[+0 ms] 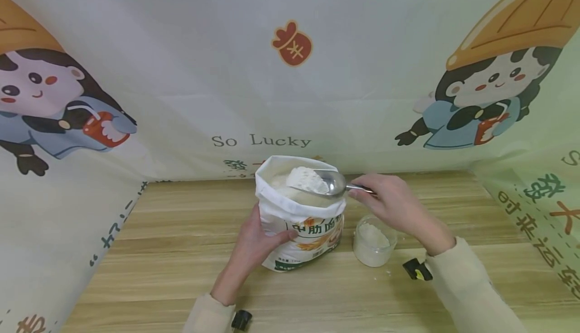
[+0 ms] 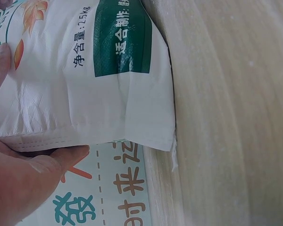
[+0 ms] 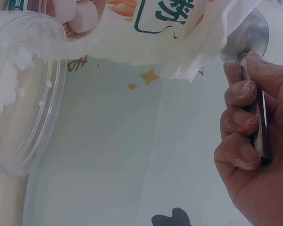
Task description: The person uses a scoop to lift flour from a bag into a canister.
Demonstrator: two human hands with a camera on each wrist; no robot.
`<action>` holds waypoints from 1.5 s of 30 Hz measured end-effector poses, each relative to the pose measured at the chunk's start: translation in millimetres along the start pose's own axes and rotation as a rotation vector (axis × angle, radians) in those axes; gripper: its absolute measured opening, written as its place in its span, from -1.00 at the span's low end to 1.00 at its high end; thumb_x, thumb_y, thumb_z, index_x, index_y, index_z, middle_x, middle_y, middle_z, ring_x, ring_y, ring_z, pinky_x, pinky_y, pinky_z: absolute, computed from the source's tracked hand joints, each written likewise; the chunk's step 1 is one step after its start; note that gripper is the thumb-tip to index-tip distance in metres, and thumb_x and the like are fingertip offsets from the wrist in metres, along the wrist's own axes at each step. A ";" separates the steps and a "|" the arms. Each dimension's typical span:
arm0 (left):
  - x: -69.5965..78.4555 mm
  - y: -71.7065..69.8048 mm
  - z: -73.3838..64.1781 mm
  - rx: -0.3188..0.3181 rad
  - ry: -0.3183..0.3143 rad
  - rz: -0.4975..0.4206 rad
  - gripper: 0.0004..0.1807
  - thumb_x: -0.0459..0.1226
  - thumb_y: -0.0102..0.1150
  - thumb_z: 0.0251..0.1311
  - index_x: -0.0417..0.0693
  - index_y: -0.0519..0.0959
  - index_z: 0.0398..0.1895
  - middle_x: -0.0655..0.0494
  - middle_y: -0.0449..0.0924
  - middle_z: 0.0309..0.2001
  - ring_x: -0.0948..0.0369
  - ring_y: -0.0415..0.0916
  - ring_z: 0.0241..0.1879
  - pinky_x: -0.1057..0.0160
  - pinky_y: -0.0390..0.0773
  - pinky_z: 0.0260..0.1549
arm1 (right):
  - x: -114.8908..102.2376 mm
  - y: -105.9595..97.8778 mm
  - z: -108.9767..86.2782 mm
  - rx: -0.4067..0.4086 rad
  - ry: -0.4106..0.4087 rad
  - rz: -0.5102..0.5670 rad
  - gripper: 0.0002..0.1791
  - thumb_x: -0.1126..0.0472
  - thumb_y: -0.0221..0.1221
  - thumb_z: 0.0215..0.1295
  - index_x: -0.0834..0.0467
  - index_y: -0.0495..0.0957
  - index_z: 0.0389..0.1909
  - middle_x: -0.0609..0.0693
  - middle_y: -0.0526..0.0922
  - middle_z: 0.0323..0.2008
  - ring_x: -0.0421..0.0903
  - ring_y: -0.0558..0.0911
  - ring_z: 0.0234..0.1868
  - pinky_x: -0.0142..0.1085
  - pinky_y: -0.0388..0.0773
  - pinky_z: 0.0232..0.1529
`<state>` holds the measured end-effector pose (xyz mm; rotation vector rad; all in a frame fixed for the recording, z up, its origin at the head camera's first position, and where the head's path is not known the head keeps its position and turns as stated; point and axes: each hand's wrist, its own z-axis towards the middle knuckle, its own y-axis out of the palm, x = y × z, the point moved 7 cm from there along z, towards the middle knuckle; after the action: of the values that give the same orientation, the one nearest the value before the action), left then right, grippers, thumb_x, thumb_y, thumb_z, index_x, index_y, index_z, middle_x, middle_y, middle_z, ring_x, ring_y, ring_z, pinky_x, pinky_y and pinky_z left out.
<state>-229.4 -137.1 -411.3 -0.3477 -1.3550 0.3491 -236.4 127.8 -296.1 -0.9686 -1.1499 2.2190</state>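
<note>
My left hand steadies a white flour bag by its left side, with the thumb on the printed front; the left wrist view shows that hand around the bag's edge. The bag stands upright with its top rolled open. In my right hand is a metal scoop, held level at the bag's mouth and heaped with white flour. Floury fingers curl round the scoop handle in the right wrist view. More flour shows inside the bag, below the scoop.
A clear round jar with flour in it stands right of the bag, beneath my right hand. Small flour specks lie by it on the wooden tabletop. A printed cloth backdrop encloses the back and sides.
</note>
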 end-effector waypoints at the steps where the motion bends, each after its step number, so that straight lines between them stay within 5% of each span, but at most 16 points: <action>1: 0.1 0.1 0.0 -0.001 0.001 -0.002 0.02 -0.22 0.67 -0.09 -0.05 0.29 0.47 -0.07 0.58 0.23 -0.09 0.53 0.23 -0.22 0.51 0.22 | 1.0 -0.3 -1.2 -0.001 0.005 0.004 -0.76 0.19 0.22 0.50 0.26 0.70 0.00 0.11 0.77 -0.10 0.09 0.73 -0.10 0.07 0.68 -0.03; 45: 0.4 0.9 0.3 -0.001 -0.006 0.016 0.03 -0.23 0.67 -0.10 -0.03 0.29 0.47 -0.05 0.57 0.26 -0.06 0.49 0.27 -0.19 0.46 0.29 | 32.2 -34.7 -56.2 0.113 0.043 -0.019 -0.82 0.26 0.26 0.45 0.18 0.72 -0.03 -0.02 0.77 -0.19 -0.14 0.64 -0.26 -0.08 0.66 -0.23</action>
<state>-229.7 -136.1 -411.3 -0.3595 -1.3593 0.3632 -212.1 196.9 -301.9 -0.9498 -0.9990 2.2120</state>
